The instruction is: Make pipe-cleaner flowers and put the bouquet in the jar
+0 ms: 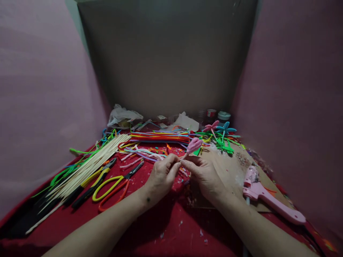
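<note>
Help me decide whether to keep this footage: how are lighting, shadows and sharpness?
Head view: dim overall, grey back panel gloomy; head view: soft shadows darken the red cloth in the foreground, no strong glare; head view: the blue-lidded jar looks murky and soft, while the pink fuzzy piece is easily distinguished.

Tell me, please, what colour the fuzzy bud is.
The fuzzy bud is pink, clearest in the head view.

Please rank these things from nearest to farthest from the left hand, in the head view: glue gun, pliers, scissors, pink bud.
From the left hand:
1. Pink bud: just beyond the fingertips, its stem held there.
2. Scissors: to the left.
3. Pliers: left, past the scissors.
4. Glue gun: far right, past the right hand.
</note>
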